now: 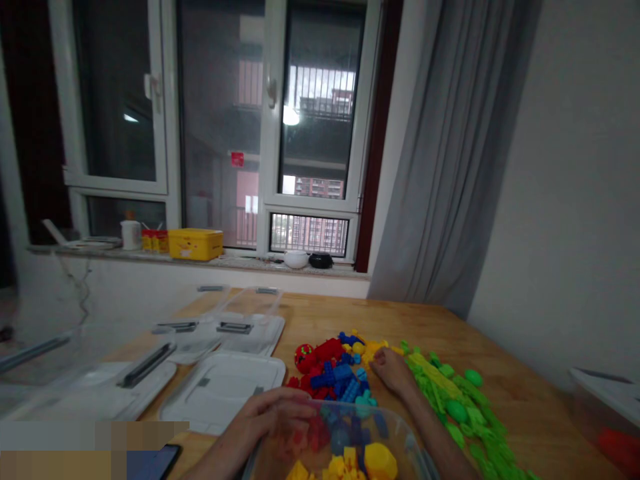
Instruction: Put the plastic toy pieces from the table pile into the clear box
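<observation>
At the bottom centre is a clear plastic bin [410, 443] with yellow pieces [380, 460] inside. My left hand [270, 410] holds the bin's left rim, its fingers bent over the edge. Beyond the bin, my right hand [393, 369] reaches to the yellow toys [373, 350] on the table; its fingers are curled at them, and what lies under the fingertips is too small to tell. Red toys [325, 353] and blue toys [340, 380] lie left of my right hand. Green toys [455, 393] spread to its right.
White lids [225, 390] and clear bins [245, 303] stand on the wooden table [400, 317] at left. A phone [167, 460] is at the lower left. Another bin [607, 400] with red contents is at far right. The windowsill holds a yellow box [195, 245].
</observation>
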`<action>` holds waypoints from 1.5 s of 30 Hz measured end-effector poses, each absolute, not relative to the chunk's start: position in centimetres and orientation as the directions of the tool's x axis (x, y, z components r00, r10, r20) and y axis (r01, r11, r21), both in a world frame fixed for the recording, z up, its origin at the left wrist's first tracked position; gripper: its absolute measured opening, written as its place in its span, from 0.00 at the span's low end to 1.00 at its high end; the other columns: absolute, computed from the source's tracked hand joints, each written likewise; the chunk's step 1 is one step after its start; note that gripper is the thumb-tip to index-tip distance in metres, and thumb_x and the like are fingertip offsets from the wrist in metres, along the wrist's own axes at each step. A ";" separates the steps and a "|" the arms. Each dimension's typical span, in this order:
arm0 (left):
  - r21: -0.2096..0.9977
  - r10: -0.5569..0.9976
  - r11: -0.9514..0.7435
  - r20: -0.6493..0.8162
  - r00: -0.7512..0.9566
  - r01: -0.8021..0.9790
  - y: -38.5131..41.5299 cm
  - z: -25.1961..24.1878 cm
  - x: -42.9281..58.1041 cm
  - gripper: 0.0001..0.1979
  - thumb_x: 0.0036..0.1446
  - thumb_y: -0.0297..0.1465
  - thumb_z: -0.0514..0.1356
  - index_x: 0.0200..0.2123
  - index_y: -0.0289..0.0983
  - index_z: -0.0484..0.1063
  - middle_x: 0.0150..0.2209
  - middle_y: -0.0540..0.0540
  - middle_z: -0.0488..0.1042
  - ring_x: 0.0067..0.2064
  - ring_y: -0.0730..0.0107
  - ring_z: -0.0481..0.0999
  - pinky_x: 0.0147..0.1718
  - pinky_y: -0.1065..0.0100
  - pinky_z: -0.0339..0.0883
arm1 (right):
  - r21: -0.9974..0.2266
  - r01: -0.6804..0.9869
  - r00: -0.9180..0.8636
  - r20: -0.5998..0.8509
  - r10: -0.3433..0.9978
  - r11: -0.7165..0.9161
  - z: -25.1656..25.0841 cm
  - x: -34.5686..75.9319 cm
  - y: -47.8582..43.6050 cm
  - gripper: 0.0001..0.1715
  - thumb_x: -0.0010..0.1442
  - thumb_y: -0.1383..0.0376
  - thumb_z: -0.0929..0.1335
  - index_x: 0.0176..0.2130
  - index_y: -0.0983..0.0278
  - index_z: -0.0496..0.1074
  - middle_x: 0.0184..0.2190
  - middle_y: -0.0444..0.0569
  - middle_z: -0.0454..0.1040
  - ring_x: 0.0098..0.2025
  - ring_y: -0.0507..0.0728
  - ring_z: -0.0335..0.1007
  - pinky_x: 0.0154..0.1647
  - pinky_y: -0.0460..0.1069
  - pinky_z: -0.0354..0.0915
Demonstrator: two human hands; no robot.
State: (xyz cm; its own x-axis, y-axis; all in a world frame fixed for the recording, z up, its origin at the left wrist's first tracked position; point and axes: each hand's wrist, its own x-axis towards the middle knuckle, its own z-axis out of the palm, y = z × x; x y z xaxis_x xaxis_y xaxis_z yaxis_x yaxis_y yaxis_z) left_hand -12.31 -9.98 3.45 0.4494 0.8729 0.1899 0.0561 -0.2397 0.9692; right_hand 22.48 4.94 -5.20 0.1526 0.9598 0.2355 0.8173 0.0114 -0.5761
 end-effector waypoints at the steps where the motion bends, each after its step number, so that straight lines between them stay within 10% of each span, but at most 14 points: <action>1: 0.967 0.875 -0.245 0.188 0.445 0.074 -10.2 3.7 -12.3 0.17 0.57 0.29 0.55 0.45 0.43 0.80 0.51 0.46 0.81 0.55 0.52 0.75 0.62 0.50 0.56 | -0.571 0.821 0.152 0.236 0.960 0.010 -5.1 22.4 4.9 0.12 0.52 0.63 0.68 0.37 0.66 0.74 0.34 0.51 0.79 0.37 0.57 0.74 0.34 0.46 0.59; 27: 0.970 0.887 -0.229 0.174 0.427 0.080 -9.2 2.5 -12.5 0.16 0.53 0.30 0.58 0.43 0.44 0.81 0.48 0.46 0.83 0.52 0.50 0.76 0.59 0.49 0.59 | -0.736 0.534 -0.223 0.352 0.909 0.416 6.8 19.2 -0.7 0.18 0.55 0.59 0.69 0.42 0.67 0.75 0.35 0.51 0.77 0.35 0.55 0.71 0.34 0.47 0.65; 45: 0.974 0.880 -0.222 0.178 0.440 0.050 -8.5 1.6 -12.9 0.16 0.53 0.33 0.58 0.45 0.44 0.80 0.49 0.45 0.82 0.55 0.48 0.74 0.62 0.45 0.54 | -0.628 0.593 -0.619 0.045 0.784 0.504 14.6 15.0 -12.5 0.16 0.55 0.63 0.71 0.45 0.56 0.75 0.33 0.43 0.78 0.33 0.52 0.72 0.30 0.43 0.64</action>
State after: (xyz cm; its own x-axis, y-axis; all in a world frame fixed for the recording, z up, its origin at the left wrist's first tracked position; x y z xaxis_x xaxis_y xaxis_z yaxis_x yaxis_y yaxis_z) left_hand -12.90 -8.50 1.61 0.4402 0.8801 0.1778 0.0505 -0.2220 0.9737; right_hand 14.98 -12.50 14.62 -0.6193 0.7839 0.0451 0.5927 0.5044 -0.6280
